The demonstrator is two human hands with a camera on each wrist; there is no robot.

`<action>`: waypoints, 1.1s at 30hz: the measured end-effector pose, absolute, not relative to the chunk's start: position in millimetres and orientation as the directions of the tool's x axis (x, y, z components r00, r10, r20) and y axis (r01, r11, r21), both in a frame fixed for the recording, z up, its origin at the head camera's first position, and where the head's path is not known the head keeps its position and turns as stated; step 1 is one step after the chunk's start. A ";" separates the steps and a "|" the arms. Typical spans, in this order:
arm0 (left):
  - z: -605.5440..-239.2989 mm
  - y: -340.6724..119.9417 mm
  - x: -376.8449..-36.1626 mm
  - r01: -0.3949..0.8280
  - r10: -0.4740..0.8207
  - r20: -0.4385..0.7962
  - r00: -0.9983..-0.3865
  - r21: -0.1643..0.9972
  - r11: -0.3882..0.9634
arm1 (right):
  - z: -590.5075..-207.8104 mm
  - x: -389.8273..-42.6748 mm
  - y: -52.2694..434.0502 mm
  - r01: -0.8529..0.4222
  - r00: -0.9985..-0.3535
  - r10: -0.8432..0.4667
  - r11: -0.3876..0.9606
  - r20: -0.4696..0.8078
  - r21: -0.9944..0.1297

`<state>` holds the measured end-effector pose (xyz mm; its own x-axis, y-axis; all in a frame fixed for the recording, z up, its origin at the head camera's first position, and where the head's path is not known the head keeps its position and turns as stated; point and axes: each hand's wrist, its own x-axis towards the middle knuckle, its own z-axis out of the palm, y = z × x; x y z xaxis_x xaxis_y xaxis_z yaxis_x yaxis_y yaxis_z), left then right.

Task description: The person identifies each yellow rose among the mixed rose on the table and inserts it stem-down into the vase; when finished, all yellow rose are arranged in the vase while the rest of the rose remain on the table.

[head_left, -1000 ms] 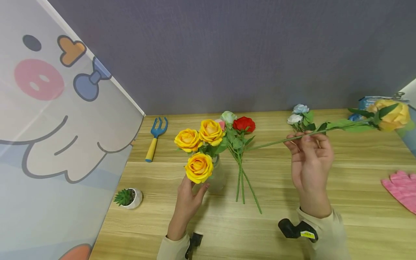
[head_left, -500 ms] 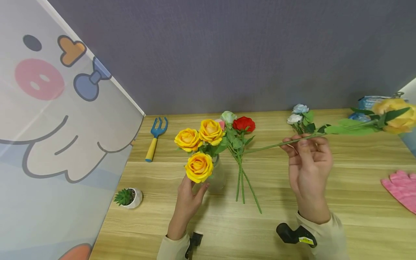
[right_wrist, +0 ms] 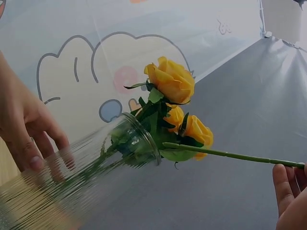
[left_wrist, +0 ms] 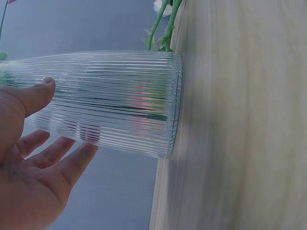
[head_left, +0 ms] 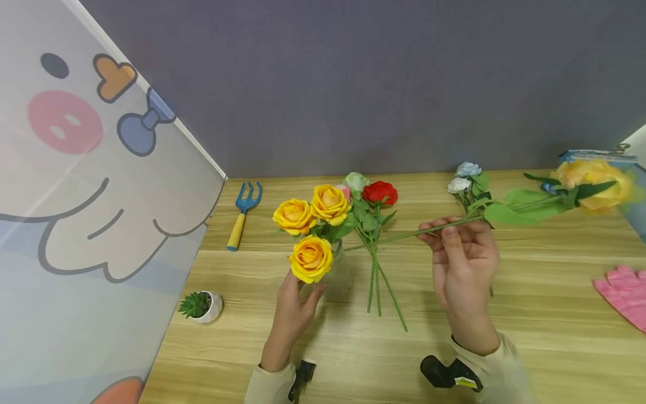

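A ribbed clear glass vase (head_left: 339,276) stands on the wooden table (head_left: 545,314) with three yellow roses (head_left: 328,203) in it. My left hand (head_left: 301,292) holds its lower part, thumb on one side and fingers on the other; the left wrist view shows the thumb on the vase (left_wrist: 120,103). My right hand (head_left: 446,233) pinches the long green stem of a fourth yellow rose (head_left: 595,177), held level above the table. In the right wrist view the stem's cut end (right_wrist: 165,144) is right beside the vase mouth (right_wrist: 144,139).
Loose red, pink and pale green flowers (head_left: 375,193) lie just right of the vase, stems toward me. Small blue and white roses (head_left: 466,177) lie further back. A blue-and-yellow hand fork (head_left: 242,213), a potted succulent (head_left: 199,307), a pink glove (head_left: 623,292) and a cartoon panel (head_left: 75,168) surround the area.
My right hand has carried the yellow rose leftward, bringing its stem end close to the vase mouth. The left hand and vase have stayed put.
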<state>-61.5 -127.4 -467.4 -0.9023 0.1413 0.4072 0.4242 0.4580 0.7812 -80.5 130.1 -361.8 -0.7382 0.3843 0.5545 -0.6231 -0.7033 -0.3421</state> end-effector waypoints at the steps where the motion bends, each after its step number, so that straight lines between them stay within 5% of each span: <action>1: -467.6 -127.3 -61.6 0.425 0.142 0.407 -0.902 0.783 0.455 | -362.0 -80.4 129.5 -0.624 -0.737 0.385 -0.704 0.556 -0.340; 15: -467.5 -127.4 -61.8 0.418 0.144 0.398 -0.906 0.790 0.449 | -354.1 -86.7 117.6 -0.655 -0.707 0.350 -0.651 0.614 -0.383; 33: -467.2 -127.4 -61.8 0.406 0.140 0.385 -0.912 0.803 0.436 | -337.7 -91.6 95.8 -0.771 -0.631 0.225 -0.286 0.743 -0.569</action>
